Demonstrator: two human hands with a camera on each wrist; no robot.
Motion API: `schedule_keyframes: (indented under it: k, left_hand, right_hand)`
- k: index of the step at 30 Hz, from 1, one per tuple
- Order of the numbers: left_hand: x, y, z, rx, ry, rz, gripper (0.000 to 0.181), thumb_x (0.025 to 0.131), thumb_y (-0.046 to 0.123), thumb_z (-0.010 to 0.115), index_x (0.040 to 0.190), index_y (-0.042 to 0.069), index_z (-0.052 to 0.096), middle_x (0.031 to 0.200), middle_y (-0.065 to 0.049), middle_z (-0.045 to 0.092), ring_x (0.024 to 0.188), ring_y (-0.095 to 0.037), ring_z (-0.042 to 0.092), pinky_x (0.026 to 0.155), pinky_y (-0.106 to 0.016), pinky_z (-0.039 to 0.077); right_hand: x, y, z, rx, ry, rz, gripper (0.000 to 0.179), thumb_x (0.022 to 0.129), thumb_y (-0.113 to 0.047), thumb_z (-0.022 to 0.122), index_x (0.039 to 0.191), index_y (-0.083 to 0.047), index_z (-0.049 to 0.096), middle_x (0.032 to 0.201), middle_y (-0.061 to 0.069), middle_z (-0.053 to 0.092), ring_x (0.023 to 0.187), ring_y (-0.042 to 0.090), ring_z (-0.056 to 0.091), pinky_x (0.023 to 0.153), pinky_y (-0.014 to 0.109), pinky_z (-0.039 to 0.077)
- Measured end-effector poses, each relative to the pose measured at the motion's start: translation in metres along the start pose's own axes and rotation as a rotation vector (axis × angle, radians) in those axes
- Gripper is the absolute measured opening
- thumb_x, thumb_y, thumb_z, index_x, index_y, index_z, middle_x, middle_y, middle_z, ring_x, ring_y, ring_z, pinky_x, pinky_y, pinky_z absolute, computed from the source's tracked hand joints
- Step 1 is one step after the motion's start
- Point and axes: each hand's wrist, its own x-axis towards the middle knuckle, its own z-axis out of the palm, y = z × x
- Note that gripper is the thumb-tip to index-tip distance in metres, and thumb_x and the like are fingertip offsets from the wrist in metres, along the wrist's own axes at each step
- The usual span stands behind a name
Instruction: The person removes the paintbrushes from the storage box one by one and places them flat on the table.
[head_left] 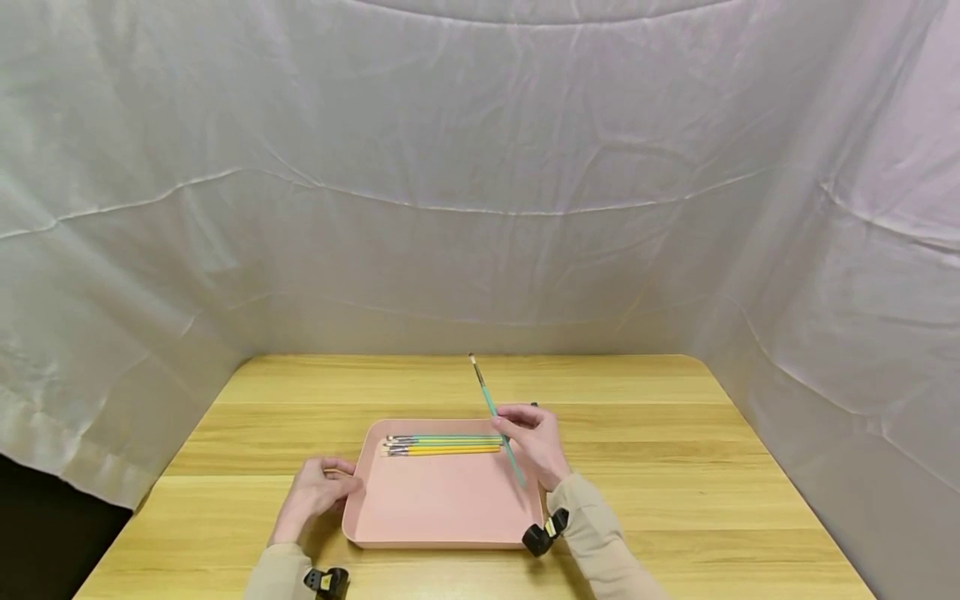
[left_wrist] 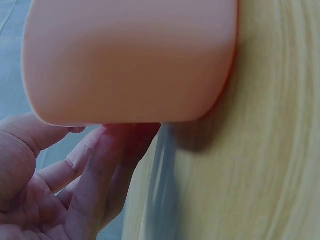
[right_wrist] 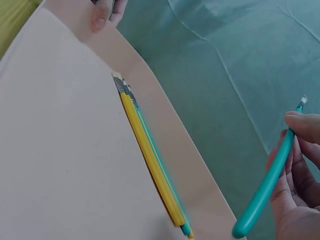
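Fingers of the right hand (head_left: 536, 442) are pinching a teal paintbrush (head_left: 494, 413) partway along its handle, holding it in the air over the far right part of the pink tray (head_left: 442, 512) — bristle end tilting up and away toward the white backdrop cloth (head_left: 480, 167), handle end angling down toward the wrist. Its long axis is crossing the row of brushes (head_left: 442, 445) already lying in the tray: those are running left to right along the far wall, teal and yellow handles side by side, bristle tips toward the left. That row is sitting just to the left of the gripping hand. The left hand (head_left: 315, 493) is resting against the tray's near left rim with its fingers loosely curled on the edge — well apart from the brushes, on the wooden table (head_left: 675, 467).
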Motion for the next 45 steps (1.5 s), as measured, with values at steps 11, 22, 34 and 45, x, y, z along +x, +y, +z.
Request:
schedule_keyframes:
  k: [11,22,34,45]
  left_hand:
    - [-0.001,0.001,-0.001,0.017,0.004,0.007,0.030,0.078,0.000,0.070,0.105,-0.012,0.066,0.080,-0.009,0.074,0.070,-0.015,0.067,0.061,-0.031,0.057]
    - [-0.001,0.001,-0.001,0.015,0.006,0.008,0.029,0.078,0.001,0.071,0.104,-0.012,0.066,0.081,-0.012,0.075,0.070,-0.016,0.068,0.061,-0.029,0.056]
    - [-0.001,0.001,-0.001,0.022,0.004,0.005,0.030,0.078,0.002,0.072,0.104,-0.011,0.067,0.081,-0.011,0.074,0.070,-0.016,0.067,0.060,-0.030,0.056]
    - [0.001,0.000,-0.001,0.028,0.005,-0.001,0.029,0.078,0.002,0.072,0.104,-0.010,0.067,0.080,-0.009,0.074,0.070,-0.015,0.067,0.061,-0.030,0.056]
  right_hand:
    - [-0.005,0.005,-0.014,0.049,0.142,0.068,0.028,0.085,-0.004,0.077,0.108,0.010,0.071,0.082,-0.006,0.074,0.076,0.006,0.066,0.069,0.019,0.053]
    - [-0.006,0.016,-0.031,0.059,0.252,0.110,0.031,0.084,-0.003,0.077,0.110,0.011,0.070,0.078,-0.011,0.072,0.073,0.004,0.064,0.068,0.019,0.053]
    - [-0.009,0.027,-0.047,0.007,0.307,0.114,0.032,0.085,-0.002,0.075,0.110,0.015,0.068,0.070,-0.013,0.069,0.062,0.003,0.059,0.061,0.018,0.050]
    - [-0.012,0.042,-0.058,-0.090,0.348,0.108,0.025,0.084,-0.001,0.075,0.102,0.014,0.071,0.068,-0.009,0.065,0.063,0.002,0.057,0.059,0.017,0.049]
